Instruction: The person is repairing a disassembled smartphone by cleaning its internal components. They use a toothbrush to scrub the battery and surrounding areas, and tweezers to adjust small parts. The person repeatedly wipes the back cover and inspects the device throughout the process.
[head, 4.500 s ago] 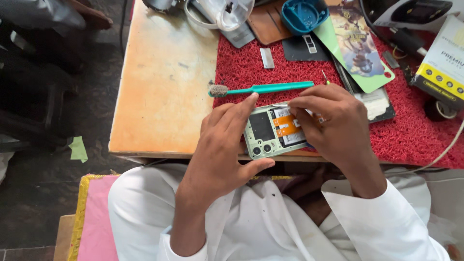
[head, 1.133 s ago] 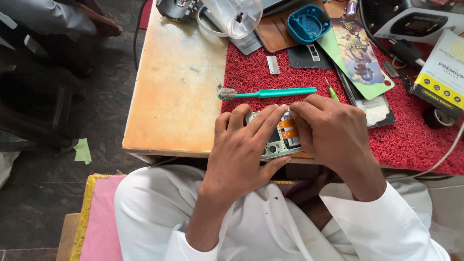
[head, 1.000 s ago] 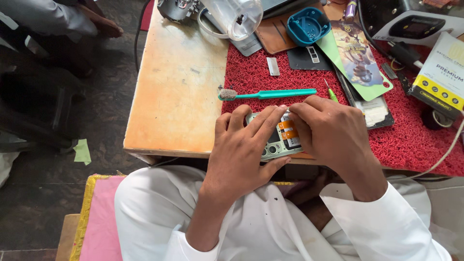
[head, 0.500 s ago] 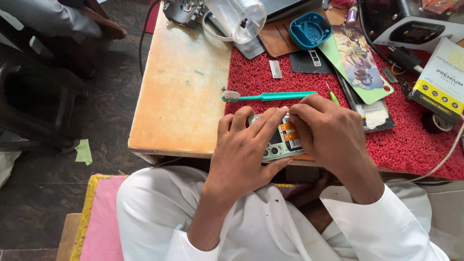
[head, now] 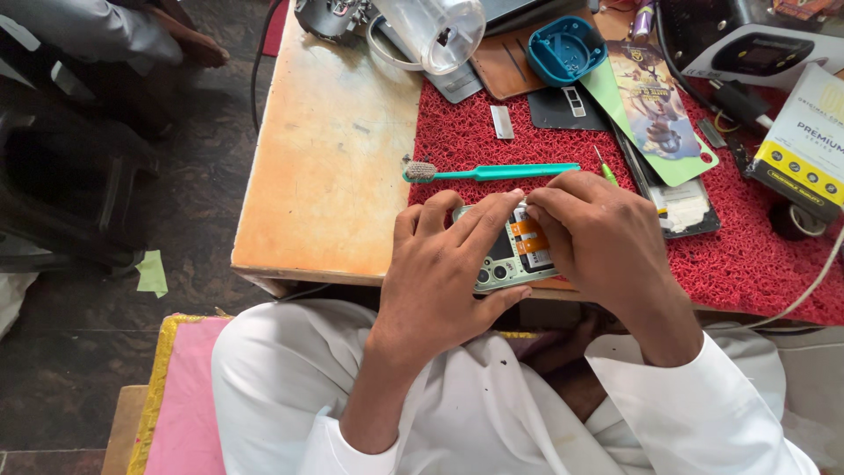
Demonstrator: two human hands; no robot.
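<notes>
Both hands grip one opened phone (head: 514, 255) at the near edge of the red mat (head: 756, 264).

The left hand (head: 444, 273) wraps its body, fingers curled over the top; the right hand (head: 602, 237) presses pinched fingertips onto its exposed inside. Just beyond lies one teal toothbrush (head: 492, 171); farther back, one blue case (head: 563, 48), one clear jar (head: 435, 31), one yellow-and-white box (head: 804, 145).

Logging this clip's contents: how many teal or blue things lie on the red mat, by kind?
Toothbrush: 1
Blue case: 1
Total: 2
The phone in both hands is not counted.
</notes>
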